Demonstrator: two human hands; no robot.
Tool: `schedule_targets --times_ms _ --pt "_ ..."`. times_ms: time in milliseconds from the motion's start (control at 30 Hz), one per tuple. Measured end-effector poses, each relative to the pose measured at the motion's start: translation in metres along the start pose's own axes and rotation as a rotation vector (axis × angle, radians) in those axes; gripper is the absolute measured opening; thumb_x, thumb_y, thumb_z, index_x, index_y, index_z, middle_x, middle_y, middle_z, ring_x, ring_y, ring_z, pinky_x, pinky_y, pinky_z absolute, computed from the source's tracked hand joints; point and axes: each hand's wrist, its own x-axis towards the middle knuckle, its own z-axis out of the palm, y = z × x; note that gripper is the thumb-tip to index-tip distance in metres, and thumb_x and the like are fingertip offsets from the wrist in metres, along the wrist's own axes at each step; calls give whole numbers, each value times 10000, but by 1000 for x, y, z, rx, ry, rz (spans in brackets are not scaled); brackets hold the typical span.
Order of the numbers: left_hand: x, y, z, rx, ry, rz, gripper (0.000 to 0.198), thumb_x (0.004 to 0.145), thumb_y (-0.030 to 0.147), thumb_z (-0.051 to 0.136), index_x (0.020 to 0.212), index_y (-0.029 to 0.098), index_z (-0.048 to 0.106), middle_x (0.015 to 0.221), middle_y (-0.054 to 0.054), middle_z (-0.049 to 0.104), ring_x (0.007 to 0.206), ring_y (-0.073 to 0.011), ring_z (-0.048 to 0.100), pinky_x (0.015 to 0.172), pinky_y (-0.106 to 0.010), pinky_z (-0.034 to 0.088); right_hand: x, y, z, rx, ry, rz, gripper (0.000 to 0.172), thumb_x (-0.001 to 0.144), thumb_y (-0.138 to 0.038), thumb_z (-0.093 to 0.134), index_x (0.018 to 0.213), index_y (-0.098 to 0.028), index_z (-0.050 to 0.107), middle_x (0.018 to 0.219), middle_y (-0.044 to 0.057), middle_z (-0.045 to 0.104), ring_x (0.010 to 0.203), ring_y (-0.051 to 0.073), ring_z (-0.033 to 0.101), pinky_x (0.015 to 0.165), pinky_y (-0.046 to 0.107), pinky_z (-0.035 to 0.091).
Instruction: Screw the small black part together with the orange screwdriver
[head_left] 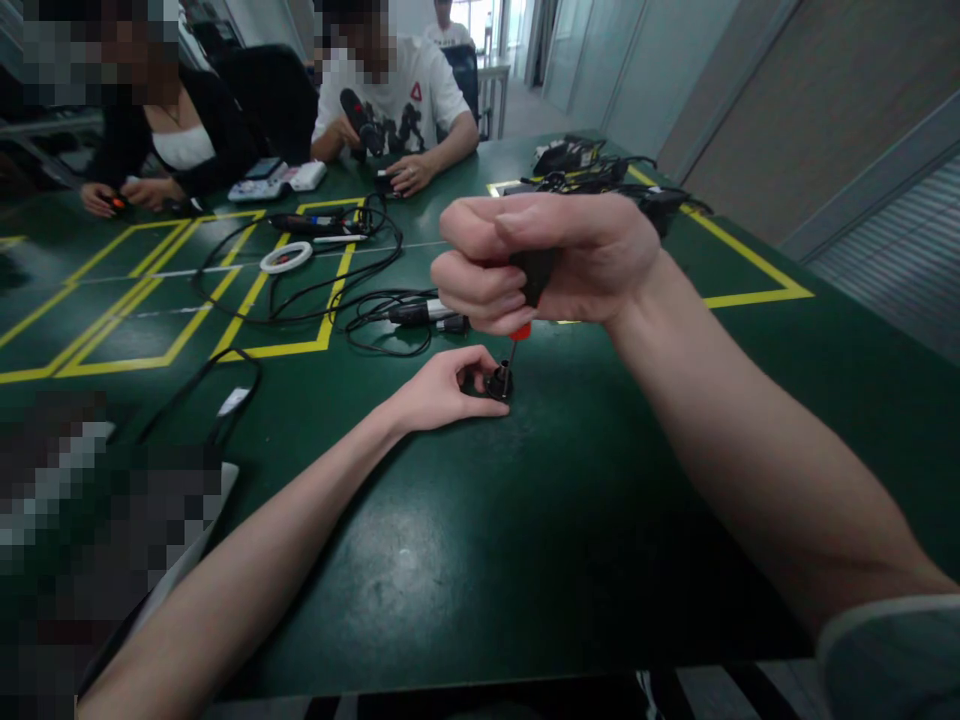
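On the green table (450, 540), my left hand (450, 390) grips a small black round part (498, 384) between thumb and fingers. Above it, my right hand (544, 262) is wrapped round a screwdriver (521, 330) with a black and red handle, held upright. The thin metal shaft points down to the black part, and its tip is at or inside that part; the exact contact is too small to tell. My right fingers hide much of the handle.
Black cables (375, 265), a white ring (286, 257) and yellow tape lines lie beyond my left hand. More black equipment (600, 170) sits at the back right. Two people (420, 110) sit across the table, handling small objects; another person is farther back. Blurred dark items are at the left edge.
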Motion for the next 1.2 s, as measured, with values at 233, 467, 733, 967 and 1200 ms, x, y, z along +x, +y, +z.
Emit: schedule_targets --times_ms 233,467,733,967,1200 --pt "0 -1 1 -26 -4 -18 345 677 366 894 870 173 682 755 36 609 694 -128 513 674 -268 387 11 19 -18 214 -287 -4 533 1110 -473 477 653 -217 376 561 -58 409 496 94 427 514 182 463" --pt "1 -2 1 -67 -1 -22 359 654 366 903 832 183 651 732 46 584 682 -128 520 665 -259 402 3 17 -18 6 -265 -195 571 1080 -441 564 590 -148 537 669 11 591 533 77 497 523 180 467" --pt "1 1 0 -39 -10 -15 338 662 340 898 821 178 647 716 54 571 666 -115 491 657 -247 387 -7 8 -29 202 -335 -74 234 1126 -251 415 978 -169 577 559 -93 402 432 59 310 447 126 334" --pt "2 0 -1 -47 -17 -8 339 667 350 900 824 174 657 724 49 585 668 -114 489 657 -247 384 -2 20 -38 330 -305 -94 492 1094 -598 416 771 -228 436 540 -81 406 430 95 415 381 163 341" --pt "2 -1 -1 -44 -15 -16 336 664 354 896 816 178 654 729 49 592 667 -114 497 661 -247 392 -11 9 -38 346 -267 -50 582 1110 -598 339 657 -235 304 604 -40 410 493 102 444 396 181 341"
